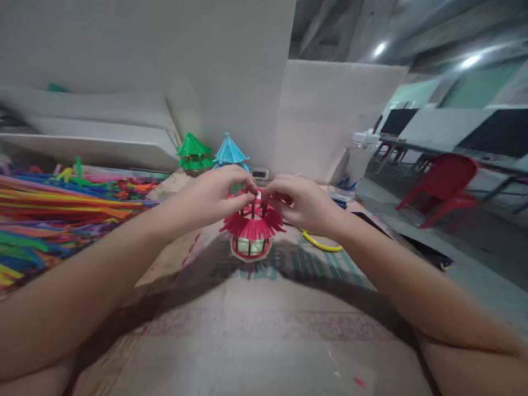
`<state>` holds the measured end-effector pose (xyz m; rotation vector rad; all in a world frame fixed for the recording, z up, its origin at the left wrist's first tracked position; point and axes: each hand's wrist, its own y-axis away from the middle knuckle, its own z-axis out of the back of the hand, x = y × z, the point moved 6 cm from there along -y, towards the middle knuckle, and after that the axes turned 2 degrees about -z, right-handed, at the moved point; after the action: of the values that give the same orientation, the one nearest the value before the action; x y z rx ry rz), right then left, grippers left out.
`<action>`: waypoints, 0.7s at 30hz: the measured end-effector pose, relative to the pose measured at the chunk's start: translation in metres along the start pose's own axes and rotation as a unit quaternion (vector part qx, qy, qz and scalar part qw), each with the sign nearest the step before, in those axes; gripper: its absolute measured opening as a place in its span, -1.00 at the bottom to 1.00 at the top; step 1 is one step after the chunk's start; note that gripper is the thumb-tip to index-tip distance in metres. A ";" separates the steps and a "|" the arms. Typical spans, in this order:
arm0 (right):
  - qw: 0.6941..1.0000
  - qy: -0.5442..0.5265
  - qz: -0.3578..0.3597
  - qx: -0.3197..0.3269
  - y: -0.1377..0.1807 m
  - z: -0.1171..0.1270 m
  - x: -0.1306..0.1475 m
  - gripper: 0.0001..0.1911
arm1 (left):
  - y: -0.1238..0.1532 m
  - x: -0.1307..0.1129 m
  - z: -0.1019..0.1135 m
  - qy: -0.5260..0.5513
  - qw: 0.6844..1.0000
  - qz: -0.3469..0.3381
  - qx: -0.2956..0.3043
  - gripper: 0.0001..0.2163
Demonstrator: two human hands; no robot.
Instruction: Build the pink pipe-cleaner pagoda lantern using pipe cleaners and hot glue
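Observation:
A small red pavilion model (251, 228) with a fringed straw roof stands on the cardboard-covered table (264, 330), in the middle of the view. My left hand (214, 195) and my right hand (299, 203) meet above it. Both pinch the top of its red roof with closed fingertips. The roof's peak is hidden behind my fingers.
A green model (193, 151) and a blue model (230, 151) stand behind, near a white wall. A heap of coloured straws (49, 214) fills the left side. A yellow ring (322, 245) lies to the right, with a clear jar (358, 157) and red chair (443, 187) beyond.

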<state>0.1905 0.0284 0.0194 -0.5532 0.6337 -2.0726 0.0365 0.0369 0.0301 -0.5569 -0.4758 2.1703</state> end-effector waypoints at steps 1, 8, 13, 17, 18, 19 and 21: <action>1.000 -0.001 -0.001 0.003 0.000 0.000 0.000 -0.80 | 0.000 0.000 0.000 0.000 1.000 0.001 0.000 -0.81; 1.000 0.007 0.014 -0.006 0.000 -0.003 0.001 -0.86 | 0.001 -0.001 0.001 0.001 1.000 0.007 0.003 -0.81; 0.999 0.029 0.026 -0.023 0.000 -0.004 0.000 -0.90 | 0.000 -0.001 0.001 0.005 1.000 0.009 0.004 -0.82; 0.998 0.037 0.027 -0.031 0.000 -0.005 0.001 -0.91 | 0.000 0.000 0.001 0.003 1.000 0.007 0.003 -0.82; 0.998 0.039 0.025 -0.031 0.000 -0.005 0.001 -0.91 | 0.000 0.000 0.001 0.002 1.000 0.006 0.003 -0.81; 0.999 0.040 0.021 -0.031 0.000 -0.005 0.001 -0.91 | 0.000 0.000 0.001 0.002 1.000 0.005 0.002 -0.81; 0.999 0.038 0.012 -0.030 0.000 -0.006 0.000 -0.91 | 0.001 -0.001 0.001 0.002 1.000 0.002 0.002 -0.81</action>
<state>0.1869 0.0292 0.0148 -0.4995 0.7447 -2.0653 0.0357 0.0359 0.0310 -0.5601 -0.4684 2.1734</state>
